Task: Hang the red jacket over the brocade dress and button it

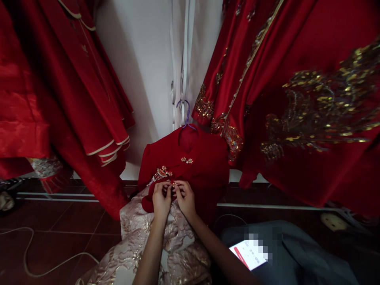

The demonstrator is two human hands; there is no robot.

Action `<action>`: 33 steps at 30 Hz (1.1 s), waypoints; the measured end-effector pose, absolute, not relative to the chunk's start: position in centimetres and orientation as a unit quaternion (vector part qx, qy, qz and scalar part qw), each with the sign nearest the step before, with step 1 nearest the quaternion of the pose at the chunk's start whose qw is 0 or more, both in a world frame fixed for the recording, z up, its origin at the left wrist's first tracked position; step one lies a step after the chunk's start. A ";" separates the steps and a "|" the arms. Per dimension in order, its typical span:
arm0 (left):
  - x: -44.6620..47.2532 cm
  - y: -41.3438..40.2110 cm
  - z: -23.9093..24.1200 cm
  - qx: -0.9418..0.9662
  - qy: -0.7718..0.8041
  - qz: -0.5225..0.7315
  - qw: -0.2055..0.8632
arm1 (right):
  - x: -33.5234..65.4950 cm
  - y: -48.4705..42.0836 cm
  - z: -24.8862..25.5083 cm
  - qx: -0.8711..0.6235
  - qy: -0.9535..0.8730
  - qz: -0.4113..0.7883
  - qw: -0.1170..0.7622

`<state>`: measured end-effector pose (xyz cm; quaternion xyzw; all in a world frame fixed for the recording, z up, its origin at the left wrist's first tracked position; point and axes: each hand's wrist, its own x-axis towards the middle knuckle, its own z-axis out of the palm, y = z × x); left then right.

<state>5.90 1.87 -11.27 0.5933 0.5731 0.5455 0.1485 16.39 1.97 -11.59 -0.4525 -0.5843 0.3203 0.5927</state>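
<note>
A dark red jacket [208, 166] hangs in front of me on a purple hanger [187, 114]. Near its neck sits a jewelled clasp [187, 160], and a beaded brooch [162, 172] decorates the chest on the left. My left hand [162, 200] and my right hand [184, 198] meet at the jacket's front, fingertips pinched around a small jewelled clasp [173, 184]. Fingers cover most of that clasp, so whether it is fastened cannot be seen. Below, pale pink and gold brocade fabric [139, 225] spreads under my forearms.
Red garments [89, 99] hang on the left, and red ones with gold sequins [297, 118] on the right. White straps [184, 51] run down the wall. A lit phone [249, 253] lies on dark grey cloth [308, 245]. A white cable [28, 253] curls across the tiled floor.
</note>
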 end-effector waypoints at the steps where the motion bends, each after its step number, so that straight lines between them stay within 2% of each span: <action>1: 5.9 1.9 -11.3 0.593 0.569 0.549 0.152 | 16.4 1.9 -11.5 -0.453 -0.591 0.315 0.588; 18: 5.6 1.6 -11.1 0.549 0.563 0.572 0.234 | 16.4 2.1 -11.5 -0.476 -0.591 0.308 0.574; 28: 5.1 1.7 -10.7 0.592 0.569 0.540 0.186 | 16.3 2.4 -11.5 -0.474 -0.588 0.326 0.569; 33: 5.4 2.0 -11.4 0.558 0.563 0.575 0.202 | 16.3 2.4 -11.3 -0.468 -0.604 0.303 0.569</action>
